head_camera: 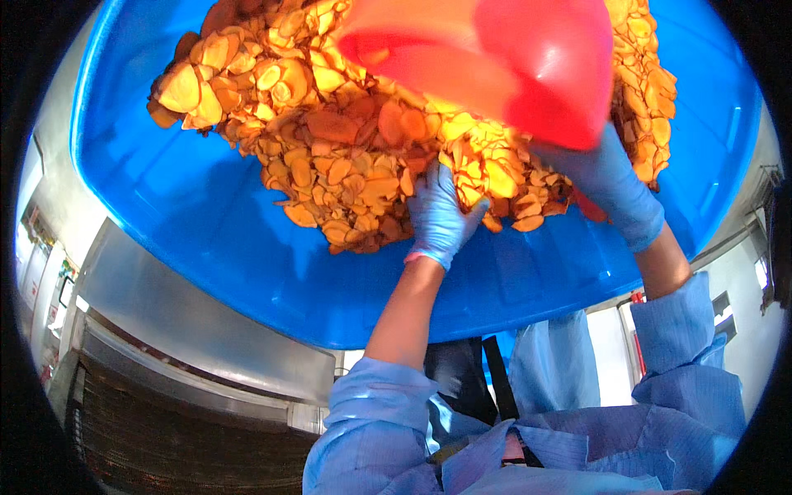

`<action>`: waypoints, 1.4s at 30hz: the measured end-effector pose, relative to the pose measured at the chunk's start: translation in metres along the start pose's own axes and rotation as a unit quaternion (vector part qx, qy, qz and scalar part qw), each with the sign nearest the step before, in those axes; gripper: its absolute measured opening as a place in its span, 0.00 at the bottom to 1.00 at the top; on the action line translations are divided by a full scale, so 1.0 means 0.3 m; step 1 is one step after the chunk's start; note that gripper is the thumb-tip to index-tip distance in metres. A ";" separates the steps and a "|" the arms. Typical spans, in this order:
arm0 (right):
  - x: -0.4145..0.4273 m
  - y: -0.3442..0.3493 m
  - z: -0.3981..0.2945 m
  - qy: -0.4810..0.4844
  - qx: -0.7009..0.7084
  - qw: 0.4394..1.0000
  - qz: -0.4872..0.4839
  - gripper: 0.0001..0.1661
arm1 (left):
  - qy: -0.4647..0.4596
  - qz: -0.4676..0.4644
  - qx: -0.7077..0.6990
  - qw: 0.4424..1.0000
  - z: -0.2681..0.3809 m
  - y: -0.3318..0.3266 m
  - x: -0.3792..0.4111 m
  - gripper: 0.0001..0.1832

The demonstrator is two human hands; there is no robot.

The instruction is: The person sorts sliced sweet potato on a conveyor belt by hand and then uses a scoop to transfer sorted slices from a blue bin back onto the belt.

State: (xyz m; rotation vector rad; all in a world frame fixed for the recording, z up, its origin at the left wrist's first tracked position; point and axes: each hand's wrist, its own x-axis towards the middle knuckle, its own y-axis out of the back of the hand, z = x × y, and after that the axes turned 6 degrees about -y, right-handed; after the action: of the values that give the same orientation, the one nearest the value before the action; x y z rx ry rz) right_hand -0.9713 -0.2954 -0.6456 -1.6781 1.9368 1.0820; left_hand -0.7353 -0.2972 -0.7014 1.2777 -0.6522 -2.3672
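Note:
A large heap of sliced yellow-orange root or tuber (371, 179) lies in a wide blue plastic tub (235, 229). My left hand (439, 213), in a blue glove, presses against the near side of the heap. Its thumb stands apart, and the fingertips are partly hidden among the slices. In my right hand (619, 185), gloved too, is a red plastic scoop (550, 68), slightly blurred and tilted above the slices. A bit of red shows below that hand, probably the handle's end. I cannot see into the scoop.
The tub's rim (266, 325) curves between my body and the heap. At lower left stands a metal-sided unit (204, 309) with a dark, ridged surface (185, 427) below it. A pale wall (736, 365) is at the right.

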 end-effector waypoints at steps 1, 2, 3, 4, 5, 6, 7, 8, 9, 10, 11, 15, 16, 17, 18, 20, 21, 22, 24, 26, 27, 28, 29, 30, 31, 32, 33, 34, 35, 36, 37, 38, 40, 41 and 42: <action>0.035 -0.016 -0.013 0.045 -0.073 0.995 0.052 0.30 | -0.017 0.017 -0.082 0.996 -0.010 0.030 0.003 0.44; 0.077 -0.023 -0.032 0.090 -0.145 0.980 0.103 0.28 | -0.017 0.023 -0.176 0.984 -0.023 0.044 0.013 0.39; 0.114 -0.048 -0.045 0.137 -0.213 0.955 0.155 0.27 | -0.016 0.034 -0.267 0.963 -0.043 0.061 0.017 0.34; 0.140 -0.076 -0.056 0.126 -0.241 0.949 0.158 0.26 | -0.061 0.159 -0.093 0.981 -0.042 0.099 0.011 0.24; 0.163 -0.109 -0.067 0.114 -0.269 0.943 0.160 0.25 | -0.112 0.212 -0.044 0.970 -0.073 0.165 0.032 0.20; 0.188 -0.132 -0.063 0.106 -0.295 0.936 0.158 0.24 | -0.048 0.226 0.080 0.970 -0.074 0.238 0.028 0.12; 0.209 -0.166 -0.022 0.114 -0.295 0.940 0.131 0.23 | -0.055 0.261 0.040 0.963 -0.112 0.313 0.048 0.16; 0.198 -0.194 -0.005 0.127 -0.282 0.941 0.136 0.23 | -0.002 0.302 -0.019 0.953 -0.215 0.335 0.069 0.19; 0.185 -0.221 0.010 0.142 -0.267 0.943 0.142 0.24 | 0.046 0.348 -0.082 0.933 -0.317 0.355 0.090 0.23; 0.161 -0.242 0.023 0.097 -0.265 0.951 0.126 0.25 | 0.088 0.396 -0.145 0.902 -0.417 0.378 0.109 0.26; 0.129 -0.262 0.040 0.055 -0.261 0.958 0.109 0.26 | 0.111 0.382 -0.184 0.899 -0.488 0.384 0.122 0.28; -0.029 -0.353 0.164 0.006 -0.228 0.971 0.066 0.32 | 0.217 0.289 -0.195 0.912 -0.573 0.414 0.178 0.34; -0.046 -0.364 0.163 -0.011 -0.231 0.971 0.058 0.33 | 0.249 0.256 -0.161 0.920 -0.560 0.421 0.182 0.35; -0.057 -0.376 0.155 -0.027 -0.234 0.971 0.049 0.34 | 0.244 0.250 -0.158 0.923 -0.545 0.424 0.174 0.35; -0.056 -0.386 0.143 -0.042 -0.235 0.970 0.044 0.35 | 0.237 0.246 -0.154 0.927 -0.529 0.433 0.170 0.35; -0.053 -0.390 0.163 -0.004 -0.192 0.980 0.054 0.35 | 0.242 0.254 -0.077 0.933 -0.541 0.421 0.175 0.35; -0.049 -0.397 0.167 0.016 -0.170 0.984 0.056 0.35 | 0.226 0.280 -0.097 0.928 -0.585 0.377 0.169 0.33; -0.046 -0.406 0.159 -0.038 -0.181 0.982 0.038 0.34 | 0.210 0.304 -0.116 0.922 -0.637 0.318 0.158 0.32; -0.042 -0.430 0.196 -0.021 -0.165 0.984 0.057 0.34 | 0.181 0.329 -0.194 0.906 -0.646 0.272 0.150 0.30; -0.034 -0.433 0.222 -0.029 -0.154 0.986 0.056 0.33 | 0.157 0.332 -0.305 0.878 -0.616 0.259 0.128 0.29; -0.028 -0.420 0.191 -0.046 -0.149 0.987 0.043 0.33 | 0.147 0.331 -0.360 0.860 -0.603 0.253 0.113 0.29; -0.026 -0.416 0.172 -0.062 -0.144 0.987 0.030 0.33 | 0.145 0.341 -0.354 0.859 -0.588 0.246 0.104 0.29; -0.031 -0.422 0.168 -0.081 -0.131 0.988 0.022 0.33 | 0.154 0.338 -0.340 0.864 -0.570 0.236 0.084 0.28; -0.029 -0.421 0.164 -0.100 -0.120 0.988 0.019 0.33 | 0.159 0.335 -0.329 0.868 -0.511 0.251 0.074 0.28; -0.024 -0.413 0.164 -0.093 -0.118 0.989 0.020 0.32 | 0.164 0.338 -0.318 0.871 -0.468 0.257 0.060 0.28; -0.019 -0.408 0.163 -0.086 -0.115 0.990 0.020 0.32 | 0.170 0.333 -0.330 0.867 -0.464 0.235 0.045 0.28; -0.018 -0.405 0.168 -0.059 -0.119 0.991 0.025 0.32 | 0.176 0.327 -0.341 0.864 -0.461 0.214 0.027 0.28; -0.018 -0.401 0.169 -0.033 -0.122 0.991 0.030 0.32 | 0.182 0.321 -0.352 0.860 -0.461 0.203 0.011 0.28; -0.017 -0.391 0.160 -0.042 -0.119 0.992 0.028 0.32 | 0.184 0.295 -0.306 0.886 -0.464 0.198 -0.010 0.29; -0.017 -0.381 0.147 -0.054 -0.116 0.991 0.026 0.32 | 0.185 0.266 -0.258 0.910 -0.449 0.211 -0.030 0.30; -0.016 -0.374 0.135 -0.064 -0.111 0.991 0.024 0.32 | 0.186 0.237 -0.208 0.931 -0.431 0.233 -0.051 0.30; -0.019 -0.376 0.140 -0.053 -0.129 0.990 0.027 0.33 | 0.186 0.207 -0.157 0.948 -0.413 0.255 -0.071 0.31; -0.016 -0.380 0.174 -0.026 -0.166 0.985 0.034 0.33 | 0.183 0.150 -0.055 0.970 -0.387 0.288 -0.088 0.32; -0.010 -0.380 0.180 -0.025 -0.177 0.983 0.034 0.33 | 0.181 0.119 -0.004 0.976 -0.384 0.297 -0.085 0.33; -0.011 -0.381 0.188 -0.028 -0.189 0.981 0.033 0.33 | 0.196 0.158 -0.087 0.964 -0.401 0.308 -0.073 0.35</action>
State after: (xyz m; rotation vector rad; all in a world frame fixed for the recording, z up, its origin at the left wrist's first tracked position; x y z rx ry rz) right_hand -0.8738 -0.2519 -0.7152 -1.7532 1.8499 1.5864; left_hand -0.6126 -0.3884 -0.6929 1.3920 -0.4702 -1.8032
